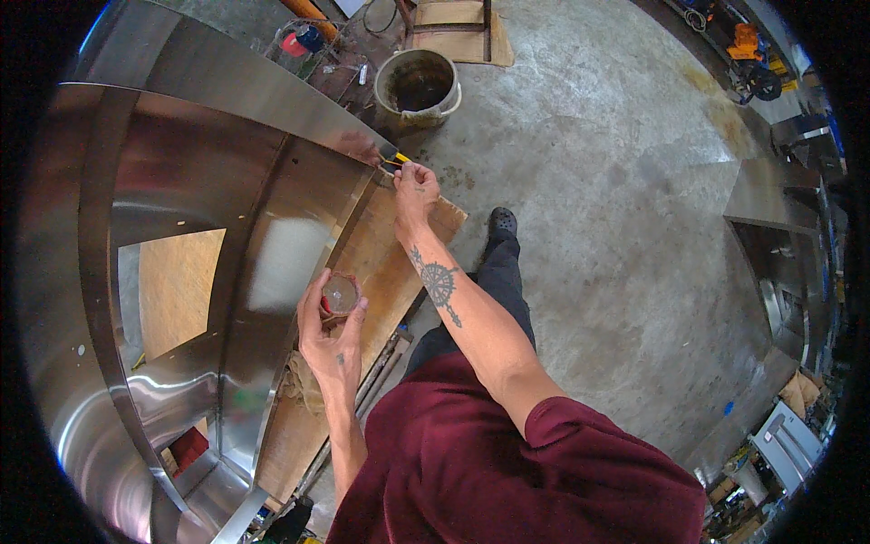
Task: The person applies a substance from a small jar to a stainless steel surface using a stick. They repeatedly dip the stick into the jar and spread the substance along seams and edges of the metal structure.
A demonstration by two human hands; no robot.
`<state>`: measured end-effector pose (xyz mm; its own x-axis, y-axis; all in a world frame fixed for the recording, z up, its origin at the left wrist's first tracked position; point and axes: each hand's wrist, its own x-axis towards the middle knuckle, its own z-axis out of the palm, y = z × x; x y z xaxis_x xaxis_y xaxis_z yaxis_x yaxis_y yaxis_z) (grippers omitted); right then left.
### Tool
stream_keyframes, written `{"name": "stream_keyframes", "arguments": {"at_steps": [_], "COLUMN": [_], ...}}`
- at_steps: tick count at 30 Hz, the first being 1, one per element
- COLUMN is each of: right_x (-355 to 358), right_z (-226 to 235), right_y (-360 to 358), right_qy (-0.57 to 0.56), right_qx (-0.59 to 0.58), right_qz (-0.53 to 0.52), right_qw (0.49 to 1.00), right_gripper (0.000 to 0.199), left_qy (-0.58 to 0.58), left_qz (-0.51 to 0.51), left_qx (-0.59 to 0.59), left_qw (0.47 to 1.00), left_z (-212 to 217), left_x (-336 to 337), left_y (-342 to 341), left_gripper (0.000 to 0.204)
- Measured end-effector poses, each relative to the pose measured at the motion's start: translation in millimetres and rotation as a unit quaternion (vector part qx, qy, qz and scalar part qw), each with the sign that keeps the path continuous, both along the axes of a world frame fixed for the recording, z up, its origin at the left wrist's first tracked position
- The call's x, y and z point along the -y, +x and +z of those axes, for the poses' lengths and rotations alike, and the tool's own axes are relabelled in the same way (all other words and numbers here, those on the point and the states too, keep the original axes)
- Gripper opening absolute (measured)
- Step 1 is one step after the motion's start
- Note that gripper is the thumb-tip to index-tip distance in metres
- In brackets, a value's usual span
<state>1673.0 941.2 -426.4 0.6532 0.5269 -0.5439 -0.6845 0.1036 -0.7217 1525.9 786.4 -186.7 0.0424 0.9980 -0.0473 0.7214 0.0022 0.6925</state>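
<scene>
My left hand (328, 334) grips a small round cup (342, 295) with a reddish rim and a greyish inside, thumb and fingers around its sides. It is held above a wooden board (362, 263). My right hand (417, 192) is stretched forward, its fingers pinched on a thin tool with a yellow and black part (400, 158). The tool's exact kind is too small to make out. It is at the far corner of a large stainless steel frame (272, 118), close to the metal edge. Whether its tip touches the metal, I cannot tell.
A brown cloth (304, 385) lies on the board near me. Beyond the frame's corner a dirty bucket (417, 86) stands on the concrete floor (616, 199). One steel panel has a square cutout (172, 290). Another steel unit (775, 263) stands at the right.
</scene>
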Motion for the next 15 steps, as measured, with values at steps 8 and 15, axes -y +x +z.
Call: {"name": "stream_keyframes", "arguments": {"at_steps": [8, 15], "right_x": [-3.2, 11.4], "right_z": [-8.6, 23.5], "right_y": [-2.9, 3.6], "right_qy": [-0.004, -0.015], "right_qx": [-0.006, -0.032], "right_qz": [-0.005, -0.033], "right_qw": [1.0, 0.999], "right_gripper": [0.022, 0.023], "left_qy": [0.015, -0.006], "left_qz": [-0.002, 0.005], "left_qx": [-0.01, -0.019], "left_qw": [1.0, 1.0], "left_z": [-0.3, 0.6], "left_x": [-0.2, -3.1], "left_y": [-1.6, -3.5], "left_gripper": [0.068, 0.068]}}
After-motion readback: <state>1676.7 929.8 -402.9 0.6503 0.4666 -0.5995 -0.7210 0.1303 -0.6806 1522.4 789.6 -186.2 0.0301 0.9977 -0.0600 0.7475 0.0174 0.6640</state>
